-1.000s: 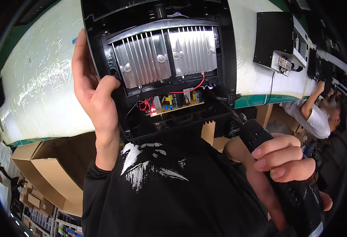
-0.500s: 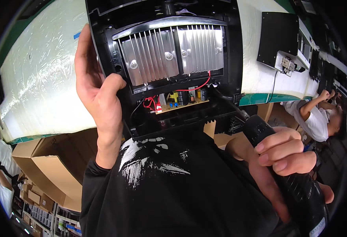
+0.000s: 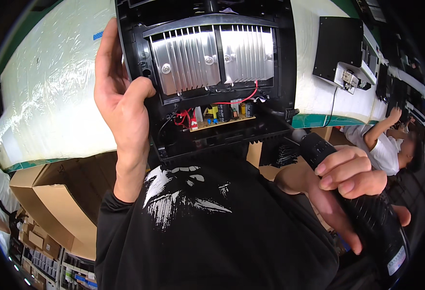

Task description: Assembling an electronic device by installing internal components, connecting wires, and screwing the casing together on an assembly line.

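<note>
The right hand (image 3: 348, 176) is closed around a black electric screwdriver (image 3: 362, 212), whose tip reaches the lower right corner of the open black housing (image 3: 207, 72). The left hand (image 3: 120, 96) grips the housing's left edge, thumb curled inside. The housing stands tilted at the edge of the plastic-wrapped bench (image 3: 52, 87), finned metal heat sinks (image 3: 212, 55) above a small circuit board (image 3: 217, 116)

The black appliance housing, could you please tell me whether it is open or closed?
Open: the housing exposes finned heat sinks and a circuit board.
</note>
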The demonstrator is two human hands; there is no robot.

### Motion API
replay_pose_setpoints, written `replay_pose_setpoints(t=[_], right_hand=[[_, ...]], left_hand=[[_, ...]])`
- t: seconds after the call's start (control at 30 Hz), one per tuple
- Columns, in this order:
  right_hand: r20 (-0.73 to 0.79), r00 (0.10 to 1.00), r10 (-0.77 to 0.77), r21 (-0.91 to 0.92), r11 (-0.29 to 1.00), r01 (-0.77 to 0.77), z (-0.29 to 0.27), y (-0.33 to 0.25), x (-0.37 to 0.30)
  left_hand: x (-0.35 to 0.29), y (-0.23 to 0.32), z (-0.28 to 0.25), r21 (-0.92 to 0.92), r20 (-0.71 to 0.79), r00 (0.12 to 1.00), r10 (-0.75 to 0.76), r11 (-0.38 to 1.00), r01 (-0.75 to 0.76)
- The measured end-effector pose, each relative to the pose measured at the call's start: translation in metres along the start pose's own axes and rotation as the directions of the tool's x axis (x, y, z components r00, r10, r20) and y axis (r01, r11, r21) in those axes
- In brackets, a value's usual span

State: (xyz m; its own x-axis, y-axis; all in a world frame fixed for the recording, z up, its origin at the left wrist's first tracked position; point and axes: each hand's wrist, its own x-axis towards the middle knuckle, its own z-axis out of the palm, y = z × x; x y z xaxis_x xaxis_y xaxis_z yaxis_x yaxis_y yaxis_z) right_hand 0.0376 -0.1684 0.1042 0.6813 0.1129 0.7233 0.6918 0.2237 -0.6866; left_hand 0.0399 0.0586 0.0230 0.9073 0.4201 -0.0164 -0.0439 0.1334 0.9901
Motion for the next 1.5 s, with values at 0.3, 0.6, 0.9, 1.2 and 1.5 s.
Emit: replay_pose_setpoints(t=[0.3,0.6,0.9,1.2,1.5], right_hand=[[-0.063,0.998,-0.003,0.041,0.999,0.006,0.002,0.002,-0.001],[0.210,0.977,0.042,0.063,0.996,-0.057,-0.012,-0.009,0.015],[-0.294,0.910,-0.292,-0.021,0.954,0.300,-0.105,-0.081,0.047],[-0.455,0.740,-0.495,-0.674,0.735,0.077,-0.197,-0.046,0.032],[-0.433,0.824,-0.365,-0.559,0.826,0.073,-0.236,-0.028,0.026]], left_hand=[[0.000,-0.004,0.001,0.072,-0.003,0.999,0.035,0.997,-0.035],[0.001,-0.006,0.000,-0.036,0.019,0.998,0.054,0.998,-0.053],[0.000,-0.006,0.003,0.070,-0.043,0.998,0.038,0.997,-0.035],[0.002,-0.006,0.007,0.163,-0.031,0.999,0.040,0.986,-0.034],[0.000,-0.003,0.012,0.239,-0.041,0.998,0.042,0.971,-0.031]])
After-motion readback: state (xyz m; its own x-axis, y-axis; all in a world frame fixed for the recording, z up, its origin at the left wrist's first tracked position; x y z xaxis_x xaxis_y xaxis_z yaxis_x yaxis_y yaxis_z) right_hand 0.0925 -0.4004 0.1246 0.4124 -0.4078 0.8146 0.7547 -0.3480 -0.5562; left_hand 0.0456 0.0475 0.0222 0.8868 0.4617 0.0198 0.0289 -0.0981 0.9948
